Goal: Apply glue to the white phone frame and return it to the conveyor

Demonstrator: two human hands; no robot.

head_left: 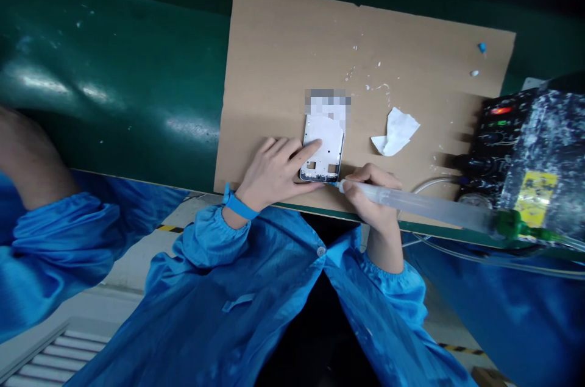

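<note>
A silvery phone frame (324, 146) lies flat on the brown cardboard, its upper part blurred out. My left hand (278, 170) steadies it from the left: the index finger rests on its face and the thumb runs along the bottom edge. In my right hand (375, 189), closed like a pen grip, is a long translucent dispensing syringe (425, 204). Its blue needle tip meets the bottom edge of the frame near my left thumb; whether it touches cannot be made out. A green cap with a hose (509, 225) closes the syringe's rear end.
Right of the frame lies a crumpled white wipe (397, 132). A stained dispenser box (525, 155) with lit displays and knobs stands at the right. Small blue (482, 47) and white bits and dried specks dot the cardboard (283, 58). Another person's arm (31, 161) is at left.
</note>
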